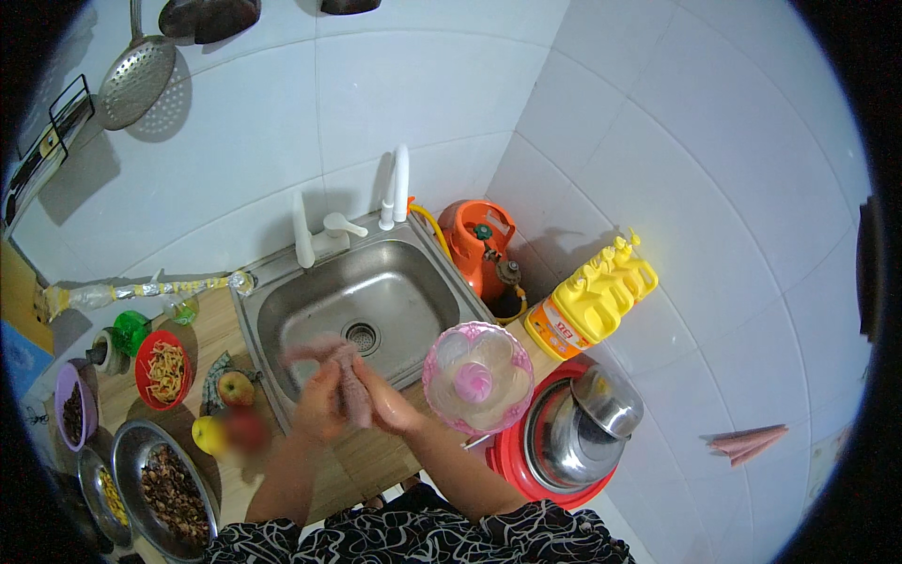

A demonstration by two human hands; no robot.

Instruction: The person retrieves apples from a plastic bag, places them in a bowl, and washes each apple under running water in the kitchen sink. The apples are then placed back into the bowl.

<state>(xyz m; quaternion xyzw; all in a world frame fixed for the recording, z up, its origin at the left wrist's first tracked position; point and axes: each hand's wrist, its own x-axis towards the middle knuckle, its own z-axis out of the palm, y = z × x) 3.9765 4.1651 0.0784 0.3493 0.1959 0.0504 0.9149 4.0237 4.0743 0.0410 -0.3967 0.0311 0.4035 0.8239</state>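
Observation:
A pinkish-brown cloth [356, 391] is between my two hands, over the near edge of the stainless steel sink [317, 292]. My left hand [320, 403] grips its left side, and a loose end, blurred by motion, sticks out over the basin. On the other side my right hand [391, 405] presses the cloth with its fingers and looks wet. Past the hands, the drain [361, 337] is visible in the sink's floor. Just right of my right hand stands a pink-rimmed clear plastic divided tray [518, 416] with a pink swirled centre.
Left, the counter holds an apple [235, 389], yellow and blurred red fruit, a red bowl [163, 405] of pale strips and a steel bowl [127, 486] of dark dried pieces. Right are steel basins [557, 451], yellow jugs [599, 296] and an orange gas cylinder [461, 236]. A white faucet [400, 183] rises behind.

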